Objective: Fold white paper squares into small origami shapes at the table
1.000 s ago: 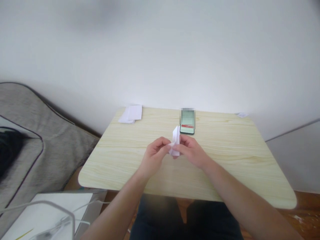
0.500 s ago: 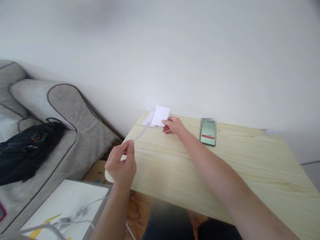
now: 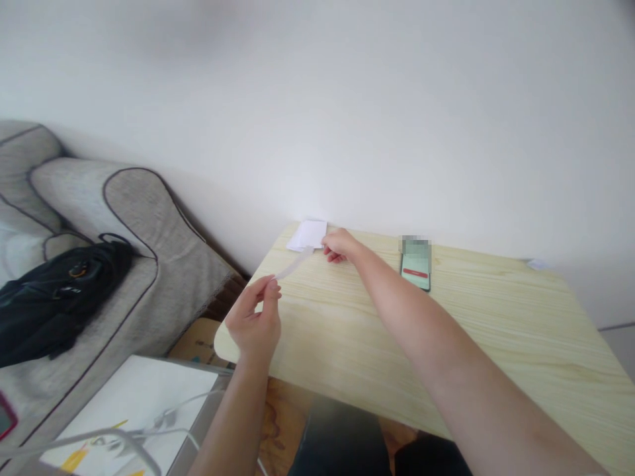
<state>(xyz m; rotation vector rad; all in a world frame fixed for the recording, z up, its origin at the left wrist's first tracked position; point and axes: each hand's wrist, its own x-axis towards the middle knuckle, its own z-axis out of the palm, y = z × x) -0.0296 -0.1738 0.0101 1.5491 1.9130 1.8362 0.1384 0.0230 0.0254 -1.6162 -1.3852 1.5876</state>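
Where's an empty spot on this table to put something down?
The biggest bare patch of the table is its right side, from the phone and the scrap at the back down to the front edge. A smaller one lies between the phone and the right hand. The far left corner is crowded: white papers, right hand, left hand pinching a paper strip.

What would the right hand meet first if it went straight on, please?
The papers at the corner of the table; the right hand seems right at their edge, though contact is unclear.

Plain white wall (image 3: 347, 99) behind a light wood-grain desk (image 3: 496, 344). Grey sofa (image 3: 133, 218) at left, against the wall. Brown wooden floor (image 3: 270, 423) below; light even.
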